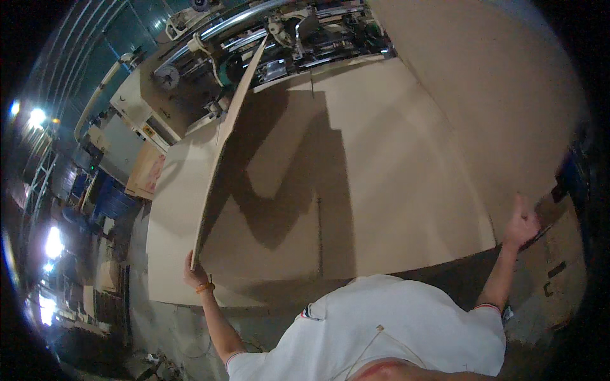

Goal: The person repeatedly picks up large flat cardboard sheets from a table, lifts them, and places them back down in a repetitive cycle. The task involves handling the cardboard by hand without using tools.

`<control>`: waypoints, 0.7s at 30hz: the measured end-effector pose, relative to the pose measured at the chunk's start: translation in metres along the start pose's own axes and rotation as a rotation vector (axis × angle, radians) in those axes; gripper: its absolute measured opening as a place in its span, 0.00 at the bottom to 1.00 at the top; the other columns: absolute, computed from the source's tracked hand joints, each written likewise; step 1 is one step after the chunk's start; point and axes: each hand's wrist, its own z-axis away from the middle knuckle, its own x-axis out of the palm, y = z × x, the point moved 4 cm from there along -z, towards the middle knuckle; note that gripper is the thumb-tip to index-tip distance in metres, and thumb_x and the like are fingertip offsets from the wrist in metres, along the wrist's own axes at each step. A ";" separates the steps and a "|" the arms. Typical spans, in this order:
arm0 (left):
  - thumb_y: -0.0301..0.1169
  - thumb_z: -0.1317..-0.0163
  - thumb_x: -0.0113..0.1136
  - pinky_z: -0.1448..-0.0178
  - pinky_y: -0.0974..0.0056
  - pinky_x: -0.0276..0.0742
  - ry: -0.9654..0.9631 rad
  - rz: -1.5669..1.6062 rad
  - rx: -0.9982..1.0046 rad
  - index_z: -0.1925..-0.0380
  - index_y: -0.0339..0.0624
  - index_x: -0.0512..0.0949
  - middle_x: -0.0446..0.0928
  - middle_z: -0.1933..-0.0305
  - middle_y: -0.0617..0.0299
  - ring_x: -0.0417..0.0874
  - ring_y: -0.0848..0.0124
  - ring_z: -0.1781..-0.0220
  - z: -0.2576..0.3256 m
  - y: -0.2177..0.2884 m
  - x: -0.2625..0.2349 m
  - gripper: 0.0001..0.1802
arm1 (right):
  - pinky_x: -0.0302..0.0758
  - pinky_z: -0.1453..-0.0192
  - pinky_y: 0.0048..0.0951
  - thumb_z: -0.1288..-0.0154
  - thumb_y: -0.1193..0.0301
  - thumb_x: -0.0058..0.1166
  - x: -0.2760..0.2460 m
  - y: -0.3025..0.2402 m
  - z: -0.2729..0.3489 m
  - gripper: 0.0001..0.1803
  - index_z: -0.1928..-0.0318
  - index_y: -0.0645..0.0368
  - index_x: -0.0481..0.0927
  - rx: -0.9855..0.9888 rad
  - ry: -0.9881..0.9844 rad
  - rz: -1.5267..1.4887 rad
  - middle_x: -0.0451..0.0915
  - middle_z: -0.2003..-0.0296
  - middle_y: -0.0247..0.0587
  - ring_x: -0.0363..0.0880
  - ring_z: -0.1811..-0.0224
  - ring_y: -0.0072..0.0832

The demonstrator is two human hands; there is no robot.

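A wide sheet of brown cardboard lies flat in front of me, with a slot cut near its front edge. On the left, a raised cardboard panel stands tilted, seen almost edge-on. My left hand, with an orange band at the wrist, grips that panel's near corner. On the right, another large cardboard panel slopes up past a crease. My right hand is closed on its lower edge, thumb lying against the face. The fingers behind the board are partly hidden.
Beyond the sheet's far edge stands a machine with metal rollers and a beige side housing. More cardboard with slots lies at lower right. Blue bins and a cardboard box are at the left. Concrete floor shows below.
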 end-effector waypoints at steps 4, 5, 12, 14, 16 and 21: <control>0.26 0.45 0.58 0.55 0.59 0.79 -0.108 0.010 0.139 0.51 0.47 0.82 0.84 0.57 0.54 0.86 0.61 0.58 0.017 0.076 0.010 0.19 | 0.77 0.57 0.36 0.38 0.73 0.53 0.030 -0.076 -0.013 0.14 0.53 0.62 0.83 -0.669 0.032 -0.398 0.84 0.57 0.47 0.83 0.62 0.39; 0.22 0.48 0.59 0.48 0.59 0.78 -0.149 0.170 0.270 0.48 0.47 0.80 0.81 0.50 0.52 0.83 0.61 0.50 0.021 0.100 0.014 0.23 | 0.77 0.56 0.36 0.39 0.75 0.52 0.044 -0.081 -0.014 0.15 0.51 0.61 0.82 -0.708 -0.017 -0.473 0.83 0.55 0.47 0.83 0.60 0.38; 0.22 0.47 0.57 0.34 0.51 0.68 -0.413 0.229 0.641 0.45 0.51 0.78 0.74 0.39 0.57 0.74 0.57 0.37 0.112 0.191 0.099 0.26 | 0.71 0.38 0.42 0.52 0.81 0.48 0.120 -0.063 0.044 0.34 0.39 0.56 0.73 -0.739 -0.521 -0.440 0.72 0.39 0.46 0.72 0.38 0.43; 0.25 0.43 0.55 0.33 0.49 0.67 -0.463 0.249 0.687 0.45 0.52 0.77 0.73 0.38 0.57 0.72 0.58 0.35 0.140 0.184 0.109 0.24 | 0.68 0.35 0.44 0.55 0.81 0.50 0.130 -0.062 0.103 0.39 0.36 0.52 0.70 -0.723 -0.711 -0.398 0.67 0.35 0.47 0.67 0.34 0.44; 0.26 0.41 0.52 0.31 0.49 0.64 -0.618 0.178 0.649 0.44 0.53 0.76 0.72 0.36 0.58 0.71 0.58 0.34 0.160 0.172 0.125 0.23 | 0.66 0.35 0.47 0.57 0.81 0.52 0.146 -0.066 0.152 0.43 0.34 0.48 0.67 -0.809 -0.852 -0.258 0.64 0.33 0.50 0.64 0.32 0.48; 0.32 0.37 0.48 0.28 0.49 0.57 -0.755 0.101 0.670 0.41 0.56 0.74 0.70 0.34 0.58 0.67 0.56 0.31 0.173 0.152 0.141 0.23 | 0.64 0.35 0.50 0.57 0.79 0.59 0.176 -0.074 0.211 0.46 0.32 0.45 0.64 -0.990 -0.997 -0.142 0.63 0.34 0.53 0.62 0.32 0.54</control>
